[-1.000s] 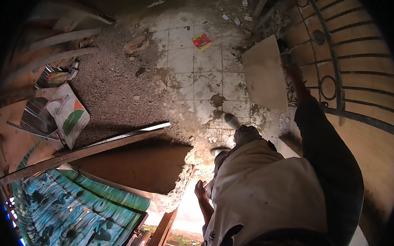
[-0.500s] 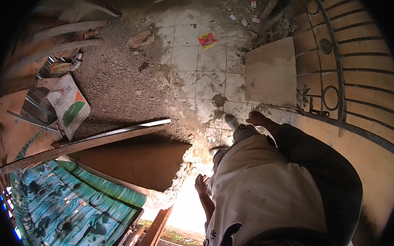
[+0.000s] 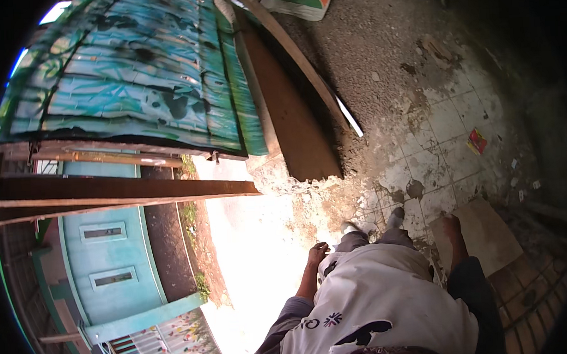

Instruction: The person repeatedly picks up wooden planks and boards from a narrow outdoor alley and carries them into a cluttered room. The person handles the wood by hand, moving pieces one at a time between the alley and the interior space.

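My left hand [image 3: 318, 253] hangs beside my hip with its fingers curled in, and nothing shows in it. Behind it lies the glaring, sunlit ground [image 3: 248, 242]. My right hand [image 3: 451, 225] is closed and small in the view, held out in front of my right side. No object stands out from it. Below that hand, as I look down, a flat beige board [image 3: 482, 238] lies over the tiles; whether the two touch cannot be seen, but the hand looks apart from it. My shoes [image 3: 395, 217] stand on broken, stained floor tiles [image 3: 428, 164].
A long wooden beam [image 3: 290, 50] borders a dark opening beside a brown panel [image 3: 287, 113]. Blue-green patterned sheeting [image 3: 140, 76] hangs at upper left, above a wooden post [image 3: 126, 187]. Rubble [image 3: 379, 59], a red-yellow packet [image 3: 477, 141] and a metal grille [image 3: 536, 305] surround the tiles.
My view has swung left, bringing a turquoise building and bright ground outside into sight. The beam, packet and board have shifted across the picture. Both hands still hang with fingers curled.
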Action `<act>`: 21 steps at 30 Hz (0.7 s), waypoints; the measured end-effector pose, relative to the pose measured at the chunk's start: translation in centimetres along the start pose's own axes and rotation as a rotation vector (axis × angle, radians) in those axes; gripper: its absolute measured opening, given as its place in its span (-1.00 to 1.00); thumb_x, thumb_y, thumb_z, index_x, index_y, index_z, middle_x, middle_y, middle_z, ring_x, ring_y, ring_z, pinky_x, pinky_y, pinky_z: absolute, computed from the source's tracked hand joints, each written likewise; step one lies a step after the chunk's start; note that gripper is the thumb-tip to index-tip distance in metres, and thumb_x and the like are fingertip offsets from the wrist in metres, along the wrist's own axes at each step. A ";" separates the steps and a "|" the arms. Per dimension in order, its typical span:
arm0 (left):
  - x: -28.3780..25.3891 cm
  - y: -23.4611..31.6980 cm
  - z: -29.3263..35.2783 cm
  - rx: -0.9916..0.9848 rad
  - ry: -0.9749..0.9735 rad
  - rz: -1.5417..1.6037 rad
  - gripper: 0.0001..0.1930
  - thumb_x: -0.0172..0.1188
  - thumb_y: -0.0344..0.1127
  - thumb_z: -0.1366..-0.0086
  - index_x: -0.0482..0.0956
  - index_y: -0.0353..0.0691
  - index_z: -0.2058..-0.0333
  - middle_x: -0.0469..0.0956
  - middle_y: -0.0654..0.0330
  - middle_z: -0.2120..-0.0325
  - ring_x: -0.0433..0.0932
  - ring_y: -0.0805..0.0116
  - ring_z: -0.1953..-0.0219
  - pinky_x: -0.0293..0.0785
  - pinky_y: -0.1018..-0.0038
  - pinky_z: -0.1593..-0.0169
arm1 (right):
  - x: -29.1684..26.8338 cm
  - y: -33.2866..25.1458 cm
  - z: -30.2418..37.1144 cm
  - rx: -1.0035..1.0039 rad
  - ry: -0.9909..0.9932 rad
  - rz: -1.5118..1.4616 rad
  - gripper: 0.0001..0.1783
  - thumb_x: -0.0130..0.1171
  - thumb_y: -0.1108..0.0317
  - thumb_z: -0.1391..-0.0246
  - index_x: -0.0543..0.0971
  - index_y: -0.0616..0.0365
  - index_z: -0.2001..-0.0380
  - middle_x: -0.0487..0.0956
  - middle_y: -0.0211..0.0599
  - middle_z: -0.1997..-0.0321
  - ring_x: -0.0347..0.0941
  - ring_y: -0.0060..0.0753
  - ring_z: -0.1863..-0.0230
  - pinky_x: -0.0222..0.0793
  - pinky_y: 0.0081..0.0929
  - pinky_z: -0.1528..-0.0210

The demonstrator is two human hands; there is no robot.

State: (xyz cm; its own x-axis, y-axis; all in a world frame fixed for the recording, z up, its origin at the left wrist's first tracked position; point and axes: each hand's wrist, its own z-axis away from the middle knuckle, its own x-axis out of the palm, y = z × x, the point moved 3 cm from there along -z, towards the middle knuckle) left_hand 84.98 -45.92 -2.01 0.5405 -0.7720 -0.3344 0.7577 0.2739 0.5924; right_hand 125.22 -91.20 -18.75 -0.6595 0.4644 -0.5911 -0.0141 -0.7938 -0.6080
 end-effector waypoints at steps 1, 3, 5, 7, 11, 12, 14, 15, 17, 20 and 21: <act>-0.5 -0.7 0.1 0.046 0.019 -0.064 -0.56 0.22 -0.22 -0.34 0.45 -0.34 -0.10 0.65 0.05 0.25 0.62 0.32 0.38 0.59 0.43 0.30 | 1.4 1.2 -0.9 -0.206 0.010 0.178 -0.72 0.07 0.22 -0.19 0.56 0.19 0.18 0.50 -0.24 0.49 0.45 -0.28 0.51 0.39 -0.27 0.47; 0.7 -2.5 0.8 -0.201 0.068 0.199 -0.61 0.23 -0.22 -0.31 0.53 -0.32 -0.03 0.66 0.06 0.31 0.63 0.36 0.39 0.60 0.43 0.31 | 2.1 3.9 -3.3 -0.747 0.192 0.697 -0.71 0.08 0.22 -0.21 0.56 0.16 0.11 0.50 -0.29 0.40 0.47 -0.29 0.40 0.45 -0.29 0.39; 0.2 -5.1 1.5 -0.154 0.139 0.211 -0.62 0.23 -0.21 -0.30 0.55 -0.34 0.01 0.67 0.05 0.32 0.66 0.32 0.36 0.63 0.41 0.30 | 3.1 0.1 -3.4 -0.123 -0.394 -0.270 -0.85 0.06 0.31 -0.17 0.55 0.10 0.26 0.53 -0.34 0.46 0.50 -0.32 0.49 0.45 -0.32 0.50; 0.2 -5.4 1.1 -0.096 0.140 0.234 -0.60 0.22 -0.21 -0.30 0.54 -0.37 0.00 0.67 0.02 0.30 0.67 0.27 0.33 0.66 0.38 0.29 | 4.1 -2.8 -3.7 0.255 -0.395 -0.564 -0.89 0.08 0.32 -0.15 0.53 0.08 0.33 0.52 -0.37 0.50 0.48 -0.35 0.55 0.41 -0.34 0.57; -0.2 -8.7 3.1 -0.110 0.229 0.239 -0.59 0.23 -0.15 -0.25 0.58 -0.35 0.05 0.68 0.07 0.35 0.66 0.35 0.35 0.63 0.42 0.24 | 7.2 -15.0 -1.9 -0.029 -0.447 0.077 -0.89 0.12 0.30 -0.13 0.50 0.08 0.40 0.50 -0.39 0.55 0.46 -0.40 0.61 0.37 -0.36 0.62; -0.4 -10.0 3.8 -0.134 0.252 0.238 -0.58 0.25 -0.12 -0.23 0.60 -0.33 0.06 0.69 0.10 0.38 0.66 0.38 0.36 0.59 0.44 0.23 | 8.0 -17.8 -1.4 -0.023 -0.491 0.018 -0.88 0.13 0.30 -0.13 0.49 0.08 0.42 0.50 -0.40 0.57 0.45 -0.41 0.62 0.36 -0.37 0.64; -1.2 -11.3 4.3 -0.104 0.266 0.211 -0.59 0.26 -0.10 -0.21 0.62 -0.33 0.13 0.68 0.12 0.41 0.64 0.39 0.38 0.56 0.47 0.23 | 9.6 -20.2 -2.8 -0.002 -0.558 -0.154 -0.85 0.17 0.29 -0.10 0.53 0.14 0.36 0.52 -0.38 0.55 0.45 -0.43 0.61 0.36 -0.39 0.61; -1.6 -11.7 4.2 -0.102 0.282 0.309 -0.63 0.25 -0.12 -0.21 0.64 -0.33 0.16 0.68 0.13 0.41 0.64 0.39 0.39 0.56 0.47 0.23 | 10.3 -21.4 -3.6 0.012 -0.584 -0.252 -0.82 0.19 0.28 -0.09 0.55 0.16 0.33 0.53 -0.37 0.55 0.46 -0.43 0.60 0.36 -0.40 0.60; -2.0 -13.9 5.7 -0.151 0.349 0.357 -0.64 0.24 -0.15 -0.20 0.65 -0.34 0.18 0.68 0.13 0.42 0.63 0.39 0.39 0.56 0.45 0.26 | 11.3 -26.3 -2.4 -0.100 -0.572 -0.008 -0.77 0.19 0.27 -0.10 0.58 0.20 0.27 0.56 -0.35 0.52 0.47 -0.44 0.58 0.38 -0.40 0.56; -3.9 -16.4 6.7 -0.134 0.381 0.463 -0.65 0.24 -0.17 -0.18 0.65 -0.35 0.19 0.67 0.10 0.42 0.62 0.41 0.41 0.56 0.43 0.31 | 14.4 -26.5 -6.5 -0.357 -0.431 0.324 -0.69 0.19 0.26 -0.10 0.62 0.26 0.17 0.62 -0.30 0.45 0.50 -0.42 0.56 0.43 -0.40 0.46; -4.2 -16.9 6.9 -0.162 0.371 0.525 -0.65 0.24 -0.17 -0.18 0.65 -0.35 0.20 0.66 0.10 0.42 0.62 0.40 0.42 0.56 0.43 0.34 | 14.7 -27.1 -6.3 -0.375 -0.425 0.381 -0.69 0.19 0.25 -0.11 0.62 0.26 0.17 0.62 -0.30 0.45 0.50 -0.41 0.55 0.43 -0.40 0.45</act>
State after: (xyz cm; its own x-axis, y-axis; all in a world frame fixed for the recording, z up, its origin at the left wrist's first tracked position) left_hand 67.39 -51.27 -5.58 0.9211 -0.2718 -0.2789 0.3892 0.6654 0.6370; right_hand 120.61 -60.40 -14.30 -0.8056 -0.0757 -0.5875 0.4886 -0.6458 -0.5868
